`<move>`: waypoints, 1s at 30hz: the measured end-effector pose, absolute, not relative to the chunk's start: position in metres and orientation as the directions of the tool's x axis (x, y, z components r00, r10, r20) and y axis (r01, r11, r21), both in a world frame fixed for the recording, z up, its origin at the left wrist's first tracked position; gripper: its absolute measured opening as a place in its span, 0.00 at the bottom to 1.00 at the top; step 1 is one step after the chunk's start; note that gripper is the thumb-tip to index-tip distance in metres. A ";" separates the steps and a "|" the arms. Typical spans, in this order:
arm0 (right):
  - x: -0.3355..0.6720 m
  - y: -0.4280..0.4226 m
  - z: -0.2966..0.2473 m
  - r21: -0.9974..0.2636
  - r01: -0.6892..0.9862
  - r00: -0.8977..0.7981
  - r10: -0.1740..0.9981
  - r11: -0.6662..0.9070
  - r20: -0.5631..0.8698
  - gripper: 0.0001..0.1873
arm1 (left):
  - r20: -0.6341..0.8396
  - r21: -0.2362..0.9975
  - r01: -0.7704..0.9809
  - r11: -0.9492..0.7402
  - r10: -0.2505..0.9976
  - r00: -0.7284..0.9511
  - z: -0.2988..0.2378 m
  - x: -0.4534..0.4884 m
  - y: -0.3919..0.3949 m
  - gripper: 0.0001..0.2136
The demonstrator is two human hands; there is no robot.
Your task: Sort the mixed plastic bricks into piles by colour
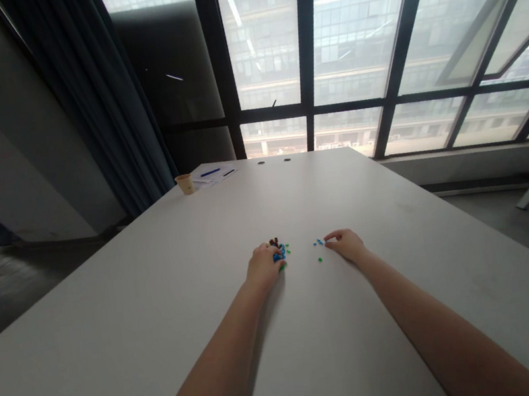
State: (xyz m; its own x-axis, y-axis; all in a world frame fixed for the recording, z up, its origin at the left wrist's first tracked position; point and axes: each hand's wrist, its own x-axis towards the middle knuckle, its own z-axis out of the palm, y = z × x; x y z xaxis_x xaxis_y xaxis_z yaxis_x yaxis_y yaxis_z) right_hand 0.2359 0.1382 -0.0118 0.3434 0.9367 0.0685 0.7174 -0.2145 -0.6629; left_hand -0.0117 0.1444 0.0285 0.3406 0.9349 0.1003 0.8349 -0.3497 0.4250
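My left hand (264,265) rests on the white table (159,295), its fingers curled around a small cluster of blue, green and dark toy bricks (279,254). My right hand (347,244) lies a little to the right, with thumb and forefinger pinched together at a few tiny loose blue bricks (318,242). What the pinch holds is too small to make out. A single green brick (320,259) lies on the table between my hands.
At the table's far left corner stand a paper cup (185,184) and sheets of paper with pens (214,174). Two cable holes (273,161) sit near the far edge. Large windows and a dark curtain (98,97) lie behind.
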 end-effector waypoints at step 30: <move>0.237 0.089 0.007 -0.839 0.544 0.299 0.936 -0.008 0.185 0.21 | 0.252 0.479 0.762 -0.435 0.900 0.356 0.022 -0.005 0.144 0.11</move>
State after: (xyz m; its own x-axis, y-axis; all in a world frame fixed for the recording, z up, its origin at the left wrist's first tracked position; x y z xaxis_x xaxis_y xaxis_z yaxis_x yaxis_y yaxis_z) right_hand 0.2367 0.0892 0.0073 0.2986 0.9364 0.1846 0.5439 -0.0081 -0.8391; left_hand -0.0046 0.1440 0.0223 0.3559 0.8999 0.2518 0.7620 -0.4355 0.4793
